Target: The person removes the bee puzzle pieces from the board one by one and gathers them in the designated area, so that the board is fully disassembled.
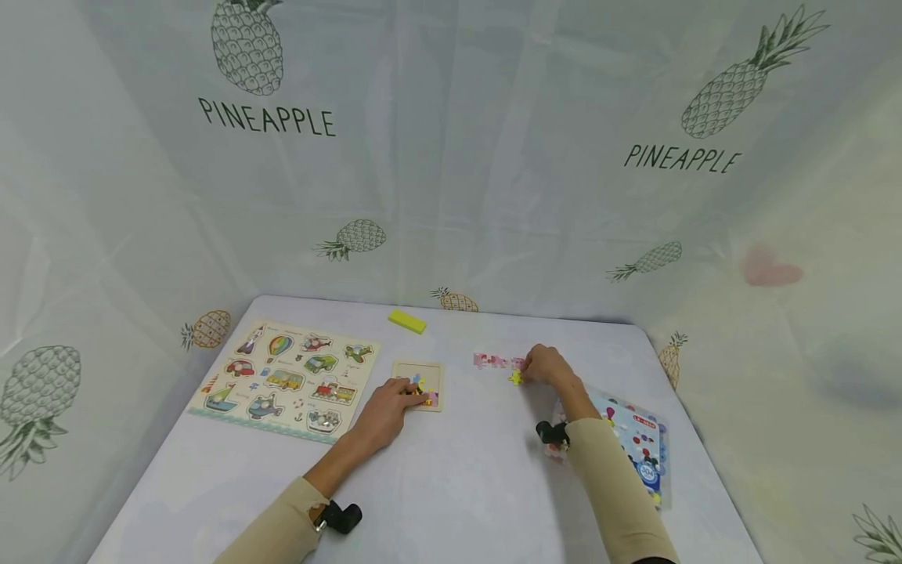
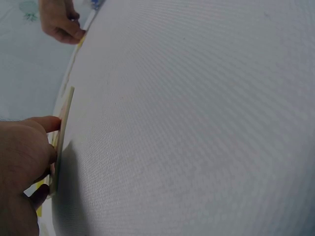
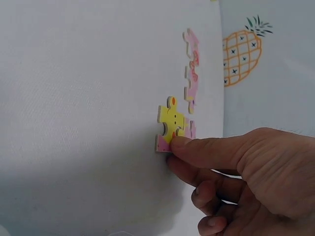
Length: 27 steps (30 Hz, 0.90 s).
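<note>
My left hand (image 1: 384, 413) holds a small wooden puzzle tray (image 1: 435, 372) at its left side, the thumb lying over the inside. A few coloured pieces (image 1: 417, 381) sit in the tray, partly covered by the fingers. In the left wrist view the tray (image 2: 61, 147) shows nearly edge-on. To the right, my right hand (image 1: 546, 365) pinches a yellow jigsaw piece (image 3: 170, 120) with a pink corner between thumb and forefinger, close over the table. Just beyond it lies a row of pink jigsaw pieces (image 1: 489, 360), also visible in the right wrist view.
At the left lies a large picture board (image 1: 296, 376) with vehicle shapes. A yellow block (image 1: 406, 321) rests near the back edge. Under the right forearm is a clear-edged pack with a blue printed cover (image 1: 641, 446). A pineapple-print cloth (image 1: 451, 157) hangs behind the table.
</note>
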Each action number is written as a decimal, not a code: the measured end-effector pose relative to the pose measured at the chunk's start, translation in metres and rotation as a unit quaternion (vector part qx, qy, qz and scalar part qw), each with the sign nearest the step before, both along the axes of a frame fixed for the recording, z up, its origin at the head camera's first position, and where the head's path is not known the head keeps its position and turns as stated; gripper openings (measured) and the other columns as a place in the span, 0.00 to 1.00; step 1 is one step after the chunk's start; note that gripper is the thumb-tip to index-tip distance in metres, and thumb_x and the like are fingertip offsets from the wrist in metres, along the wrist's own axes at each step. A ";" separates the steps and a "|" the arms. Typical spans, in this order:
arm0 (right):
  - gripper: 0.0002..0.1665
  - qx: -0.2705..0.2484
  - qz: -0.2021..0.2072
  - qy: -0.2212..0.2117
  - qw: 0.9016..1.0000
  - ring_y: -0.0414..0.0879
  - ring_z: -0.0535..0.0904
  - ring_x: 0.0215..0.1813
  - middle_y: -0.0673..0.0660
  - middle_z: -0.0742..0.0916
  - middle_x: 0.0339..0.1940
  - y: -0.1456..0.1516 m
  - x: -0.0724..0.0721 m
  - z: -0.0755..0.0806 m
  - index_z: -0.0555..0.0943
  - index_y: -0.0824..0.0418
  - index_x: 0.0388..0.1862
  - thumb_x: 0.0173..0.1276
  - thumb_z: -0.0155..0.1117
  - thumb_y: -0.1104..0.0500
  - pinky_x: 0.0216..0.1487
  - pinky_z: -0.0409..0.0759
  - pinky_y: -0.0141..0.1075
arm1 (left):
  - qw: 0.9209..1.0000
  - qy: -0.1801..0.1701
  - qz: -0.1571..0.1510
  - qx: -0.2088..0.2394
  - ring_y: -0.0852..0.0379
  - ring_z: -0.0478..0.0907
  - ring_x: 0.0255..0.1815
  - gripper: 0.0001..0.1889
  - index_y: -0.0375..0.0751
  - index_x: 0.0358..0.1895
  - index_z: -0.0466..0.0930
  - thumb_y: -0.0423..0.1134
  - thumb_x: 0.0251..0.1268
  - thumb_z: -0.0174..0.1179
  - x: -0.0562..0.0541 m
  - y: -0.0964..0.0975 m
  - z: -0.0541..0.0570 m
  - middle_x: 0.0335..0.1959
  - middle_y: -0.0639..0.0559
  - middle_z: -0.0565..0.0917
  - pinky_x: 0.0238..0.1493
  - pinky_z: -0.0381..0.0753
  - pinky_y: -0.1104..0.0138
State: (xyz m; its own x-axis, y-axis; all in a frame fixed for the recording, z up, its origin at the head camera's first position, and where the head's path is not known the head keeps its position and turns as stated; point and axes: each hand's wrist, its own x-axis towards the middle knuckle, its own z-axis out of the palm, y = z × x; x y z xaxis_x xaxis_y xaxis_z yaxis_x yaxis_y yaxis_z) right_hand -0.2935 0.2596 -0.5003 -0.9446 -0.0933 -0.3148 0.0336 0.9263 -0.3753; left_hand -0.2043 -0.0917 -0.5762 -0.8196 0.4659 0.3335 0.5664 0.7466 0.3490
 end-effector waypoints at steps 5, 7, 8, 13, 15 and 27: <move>0.07 -0.007 -0.004 0.003 1.000 0.49 0.76 0.39 0.55 0.86 0.36 0.000 -0.001 0.000 0.87 0.62 0.37 0.60 0.75 0.63 0.43 0.77 0.43 | 1.000 -0.002 -0.001 -0.003 0.45 0.78 0.55 0.20 0.49 0.55 0.88 0.23 0.66 0.59 0.000 0.000 0.002 0.52 0.46 0.84 0.55 0.78 0.51; 0.06 -0.009 -0.004 0.005 1.000 0.50 0.76 0.39 0.55 0.86 0.36 -0.001 0.000 -0.001 0.87 0.62 0.36 0.60 0.75 0.63 0.43 0.77 0.43 | 1.000 0.001 -0.002 -0.004 0.45 0.78 0.55 0.20 0.48 0.55 0.88 0.23 0.66 0.59 0.000 0.000 0.003 0.51 0.46 0.84 0.55 0.78 0.52; 0.06 -0.010 -0.003 0.007 1.000 0.50 0.76 0.39 0.56 0.86 0.36 -0.001 0.000 -0.002 0.87 0.61 0.36 0.60 0.75 0.63 0.43 0.77 0.43 | 1.000 0.002 -0.003 -0.004 0.45 0.78 0.55 0.20 0.48 0.55 0.88 0.23 0.66 0.60 0.000 0.000 0.003 0.51 0.46 0.84 0.55 0.78 0.52; 0.05 -0.018 0.000 0.021 1.000 0.50 0.76 0.40 0.56 0.86 0.38 -0.003 0.000 -0.001 0.86 0.61 0.37 0.62 0.73 0.64 0.44 0.77 0.43 | 1.000 -0.002 0.000 -0.005 0.44 0.77 0.57 0.21 0.49 0.55 0.88 0.23 0.67 0.59 0.000 0.000 0.001 0.53 0.45 0.84 0.57 0.77 0.51; 0.04 -0.020 0.010 0.030 0.999 0.49 0.76 0.39 0.55 0.86 0.39 -0.007 0.000 0.001 0.86 0.62 0.39 0.65 0.71 0.63 0.41 0.77 0.41 | 1.000 -0.006 0.001 -0.003 0.44 0.77 0.58 0.21 0.49 0.56 0.88 0.23 0.67 0.59 -0.001 0.000 0.001 0.54 0.45 0.84 0.57 0.77 0.50; 0.03 -0.091 0.100 0.103 0.985 0.42 0.76 0.35 0.48 0.85 0.32 -0.071 0.006 -0.025 0.84 0.56 0.35 0.69 0.68 0.58 0.38 0.75 0.36 | 1.000 -0.003 0.013 -0.007 0.47 0.79 0.51 0.24 0.52 0.56 0.87 0.22 0.65 0.59 -0.001 0.000 -0.002 0.52 0.44 0.80 0.51 0.80 0.56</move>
State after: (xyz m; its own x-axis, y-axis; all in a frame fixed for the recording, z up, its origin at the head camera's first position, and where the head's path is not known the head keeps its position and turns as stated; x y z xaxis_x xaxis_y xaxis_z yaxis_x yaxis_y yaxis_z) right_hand -0.2871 0.1886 -0.5251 -0.9435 -0.3219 -0.0785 -0.2377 0.8228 -0.5163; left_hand -0.2050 -0.0913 -0.5782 -0.8333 0.4486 0.3232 0.5448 0.7658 0.3417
